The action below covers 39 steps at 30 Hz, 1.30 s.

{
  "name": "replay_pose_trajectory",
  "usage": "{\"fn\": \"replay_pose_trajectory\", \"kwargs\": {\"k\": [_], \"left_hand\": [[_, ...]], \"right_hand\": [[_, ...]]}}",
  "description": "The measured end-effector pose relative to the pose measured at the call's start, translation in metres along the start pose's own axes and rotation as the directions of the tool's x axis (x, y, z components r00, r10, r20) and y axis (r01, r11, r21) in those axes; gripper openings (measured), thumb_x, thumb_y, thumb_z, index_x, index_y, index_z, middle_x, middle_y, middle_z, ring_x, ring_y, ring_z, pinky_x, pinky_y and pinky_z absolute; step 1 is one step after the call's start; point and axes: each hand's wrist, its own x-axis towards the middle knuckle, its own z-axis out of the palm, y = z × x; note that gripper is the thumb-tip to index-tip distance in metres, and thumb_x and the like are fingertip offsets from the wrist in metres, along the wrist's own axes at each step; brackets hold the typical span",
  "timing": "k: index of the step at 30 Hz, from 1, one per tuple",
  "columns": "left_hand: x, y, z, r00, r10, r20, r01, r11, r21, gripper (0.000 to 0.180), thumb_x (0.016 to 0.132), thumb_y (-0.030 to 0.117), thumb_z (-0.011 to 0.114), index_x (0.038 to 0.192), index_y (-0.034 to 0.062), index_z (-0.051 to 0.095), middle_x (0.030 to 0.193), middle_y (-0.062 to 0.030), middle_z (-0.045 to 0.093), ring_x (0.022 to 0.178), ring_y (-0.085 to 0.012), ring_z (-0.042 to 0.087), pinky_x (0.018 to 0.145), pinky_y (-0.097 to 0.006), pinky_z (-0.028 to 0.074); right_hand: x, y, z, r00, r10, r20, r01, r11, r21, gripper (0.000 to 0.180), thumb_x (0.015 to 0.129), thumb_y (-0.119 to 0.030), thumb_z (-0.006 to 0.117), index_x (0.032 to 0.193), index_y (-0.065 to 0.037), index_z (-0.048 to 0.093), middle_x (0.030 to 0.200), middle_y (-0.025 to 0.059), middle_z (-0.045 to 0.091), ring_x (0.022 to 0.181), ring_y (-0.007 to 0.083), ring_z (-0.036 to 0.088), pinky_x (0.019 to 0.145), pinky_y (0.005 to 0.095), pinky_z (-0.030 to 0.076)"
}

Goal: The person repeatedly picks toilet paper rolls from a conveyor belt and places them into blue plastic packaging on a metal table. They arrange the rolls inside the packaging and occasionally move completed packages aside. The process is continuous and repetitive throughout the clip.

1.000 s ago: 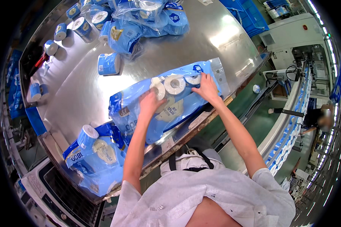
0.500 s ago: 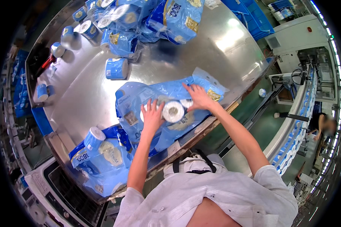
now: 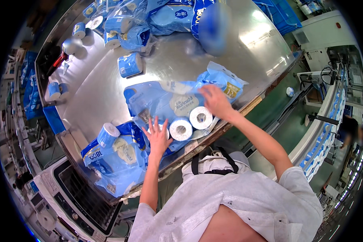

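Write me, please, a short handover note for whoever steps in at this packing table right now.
Left hand: open, flat against the end of the blue plastic pack, beside the paper rolls showing at its open end.
Right hand: spread on top of the pack near its far end, holding the film down.
The pack lies at the near edge of the steel table.
A second filled bag sits to the left; a loose wrapped roll and more packs lie further back.
Done: rolls are inside the film.
Left: the end looks unsealed.
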Motion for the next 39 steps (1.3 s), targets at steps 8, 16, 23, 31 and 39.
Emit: {"fn": "replay_pose_trajectory", "kwargs": {"k": [8, 16, 23, 31, 39], "left_hand": [[-0.011, 0.01, 0.032, 0.998, -0.054, -0.039, 0.055, 0.998, 0.038, 0.08, 0.063, 0.03, 0.092, 0.138, 0.0261, 0.063, 0.155, -0.0136, 0.043, 0.142, -0.0423, 0.037, 0.105, -0.067, 0.035], [-0.001, -0.013, 0.054, 0.988, 0.04, -0.151, -0.017, 0.988, 0.155, 0.064, 0.063, 0.036, 0.089, 0.123, 0.0203, 0.073, 0.144, -0.0183, 0.053, 0.134, -0.0436, 0.048, 0.106, -0.056, 0.047], [0.043, 0.032, -0.072, 0.787, 0.417, -0.454, -0.111, 0.82, 0.561, 0.04, 0.088, 0.049, 0.069, 0.114, 0.0194, 0.075, 0.121, -0.0151, 0.068, 0.113, -0.0365, 0.061, 0.087, -0.057, 0.049], [0.058, 0.358, -0.118, 0.453, 0.845, -0.284, -0.732, 0.535, 0.422, 0.056, 0.064, 0.025, 0.084, 0.118, 0.0133, 0.073, 0.141, -0.0151, 0.054, 0.132, -0.0424, 0.049, 0.098, -0.058, 0.047], [-0.166, 0.656, -0.004, -0.402, 0.913, -0.067, -0.912, -0.393, 0.118, 0.053, 0.066, 0.014, 0.082, 0.118, 0.0132, 0.072, 0.141, -0.0129, 0.053, 0.132, -0.0415, 0.047, 0.104, -0.056, 0.042]], "right_hand": [[-0.051, -0.055, 0.051, 0.849, 0.171, 0.5, -0.178, 0.983, -0.033, 0.081, 0.072, -0.037, 0.086, 0.146, -0.024, 0.054, 0.154, 0.0274, 0.042, 0.14, 0.0483, 0.041, 0.104, 0.0713, 0.038], [-0.059, -0.063, 0.098, 0.926, 0.195, 0.323, -0.178, 0.981, -0.08, 0.055, 0.08, -0.038, 0.073, 0.134, -0.032, 0.065, 0.161, 0.0239, 0.038, 0.149, 0.0493, 0.034, 0.104, 0.0798, 0.034], [-0.034, -0.041, -0.013, 0.956, 0.142, -0.259, -0.156, 0.987, -0.034, 0.044, 0.072, -0.038, 0.076, 0.116, -0.036, 0.074, 0.152, 0.024, 0.042, 0.145, 0.0518, 0.033, 0.106, 0.0762, 0.032], [-0.266, -0.009, -0.213, 0.566, 0.583, -0.583, -0.752, 0.655, -0.075, 0.031, 0.081, -0.031, 0.075, 0.111, -0.029, 0.075, 0.146, 0.0191, 0.047, 0.143, 0.0445, 0.04, 0.102, 0.0706, 0.039], [-0.564, -0.172, -0.257, -0.395, 0.462, -0.794, -0.915, -0.275, 0.295, 0.037, 0.076, -0.024, 0.078, 0.113, -0.026, 0.075, 0.145, 0.0161, 0.051, 0.139, 0.0445, 0.043, 0.103, 0.0731, 0.037]]}}
